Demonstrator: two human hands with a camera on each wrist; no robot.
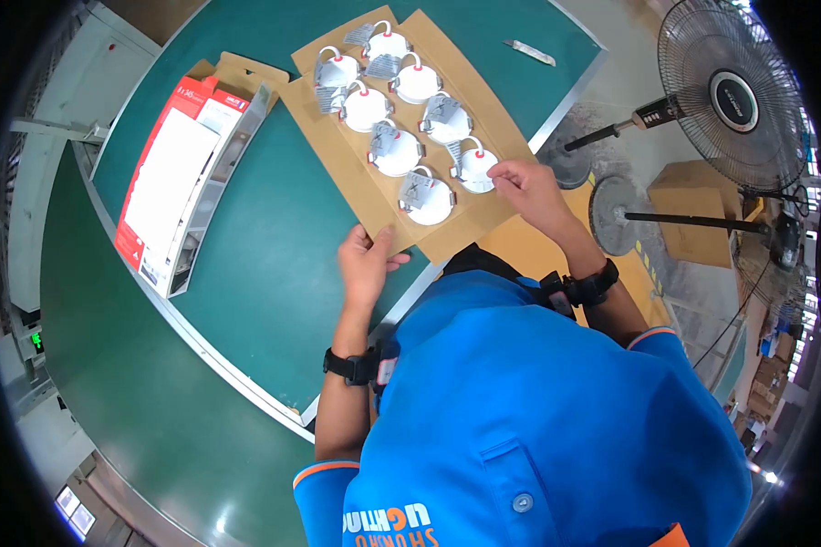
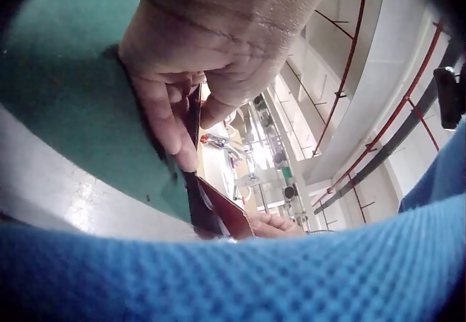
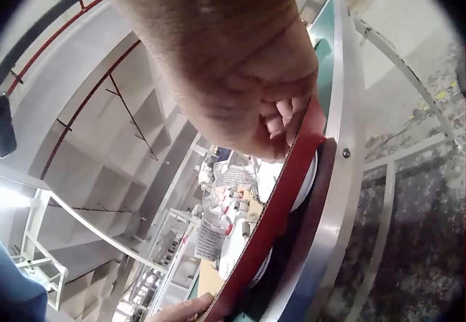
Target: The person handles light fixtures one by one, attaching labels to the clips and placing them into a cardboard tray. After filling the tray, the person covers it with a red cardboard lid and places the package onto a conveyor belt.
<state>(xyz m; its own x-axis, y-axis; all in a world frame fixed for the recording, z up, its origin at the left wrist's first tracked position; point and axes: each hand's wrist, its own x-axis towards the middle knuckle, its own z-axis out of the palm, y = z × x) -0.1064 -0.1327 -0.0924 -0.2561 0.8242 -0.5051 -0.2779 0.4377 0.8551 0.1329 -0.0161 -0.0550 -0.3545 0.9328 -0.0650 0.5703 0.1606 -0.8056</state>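
Observation:
Several white round downlights (image 1: 427, 201), with looped white cables and printed grey wraps, sit in a brown cardboard insert (image 1: 356, 187). My left hand (image 1: 366, 264) grips the insert's near-left edge, thumb on top and fingers underneath. In the left wrist view, that hand (image 2: 211, 53) holds the cardboard edge between thumb and fingers. At the near right corner, my right hand (image 1: 531, 193) pinches the rim of a downlight (image 1: 475, 171) with curled fingers. In the right wrist view its fingers curl beside the insert's red underside (image 3: 255, 253), and white discs show below the cardboard.
A red and white printed box (image 1: 181, 178) with an open flap stands on the green table (image 1: 274, 292), left of the insert. A pen-like white and grey item (image 1: 530, 53) lies at the back right. Beyond the table's right edge are a pedestal fan (image 1: 733, 100) and a brown carton (image 1: 698, 214).

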